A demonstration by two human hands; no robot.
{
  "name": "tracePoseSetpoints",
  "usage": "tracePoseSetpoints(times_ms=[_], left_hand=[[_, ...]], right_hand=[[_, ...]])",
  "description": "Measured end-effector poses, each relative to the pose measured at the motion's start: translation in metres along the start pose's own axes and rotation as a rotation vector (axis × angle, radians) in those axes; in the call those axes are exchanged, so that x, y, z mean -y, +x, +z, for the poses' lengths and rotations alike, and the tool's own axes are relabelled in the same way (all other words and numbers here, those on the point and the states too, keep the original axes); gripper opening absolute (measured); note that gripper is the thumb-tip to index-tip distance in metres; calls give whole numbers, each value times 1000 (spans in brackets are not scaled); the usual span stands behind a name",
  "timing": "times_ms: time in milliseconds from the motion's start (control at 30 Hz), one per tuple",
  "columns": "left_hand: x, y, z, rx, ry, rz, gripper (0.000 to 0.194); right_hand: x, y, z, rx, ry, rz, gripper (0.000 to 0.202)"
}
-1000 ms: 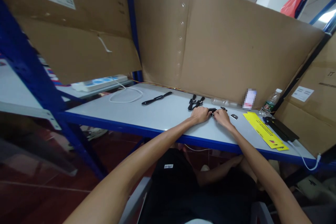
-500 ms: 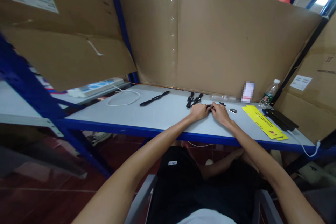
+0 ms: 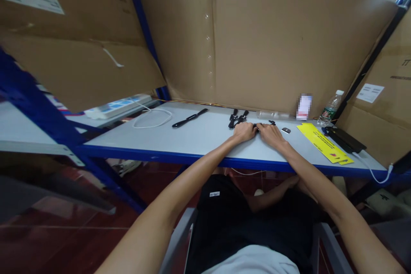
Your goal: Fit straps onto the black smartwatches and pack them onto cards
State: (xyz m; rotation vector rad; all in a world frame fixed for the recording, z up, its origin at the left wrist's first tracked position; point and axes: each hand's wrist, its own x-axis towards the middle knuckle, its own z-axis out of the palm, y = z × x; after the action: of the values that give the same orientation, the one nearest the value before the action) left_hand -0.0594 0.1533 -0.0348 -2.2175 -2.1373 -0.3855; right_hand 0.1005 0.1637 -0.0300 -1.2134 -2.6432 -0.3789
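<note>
My left hand (image 3: 245, 131) and my right hand (image 3: 269, 134) meet over the table's front half. Both have curled fingers around a small black part (image 3: 256, 126), mostly covered by them; its kind cannot be made out. Just behind my left hand lie several black tools with handles (image 3: 234, 117), partly crossed. A little black piece (image 3: 272, 122) rests behind my right hand. To its right is a small flat piece of dark and silver metal (image 3: 285, 130). A long, slim black tool (image 3: 190, 118) lies slantwise further left.
A white cable (image 3: 152, 126) curls at the left beside a power strip (image 3: 117, 107). Clear plastic (image 3: 272, 115) lies along the back. On the right are a water bottle (image 3: 330, 109), a yellow printed card (image 3: 324, 143) and a black device (image 3: 345, 139) with a cable. Cardboard (image 3: 257, 43) walls the back.
The view has tilted and shifted slightly. My right hand's fingers lie lower and closer over the black part. Both hands stay together at the same place on the table.
</note>
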Motion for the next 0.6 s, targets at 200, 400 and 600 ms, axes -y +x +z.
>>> tracePoseSetpoints(times_ms=[200,400,600], left_hand=[[-1,-1,-2,-1,3,10,54],[0,1,2,-1,-2,0,52],[1,3,5,-11,3,5,52]], right_hand=[[2,2,-2,-14,-34,-26,32],[2,6,4,-66,79,128,30],[1,17,14,-55,179,404,29]])
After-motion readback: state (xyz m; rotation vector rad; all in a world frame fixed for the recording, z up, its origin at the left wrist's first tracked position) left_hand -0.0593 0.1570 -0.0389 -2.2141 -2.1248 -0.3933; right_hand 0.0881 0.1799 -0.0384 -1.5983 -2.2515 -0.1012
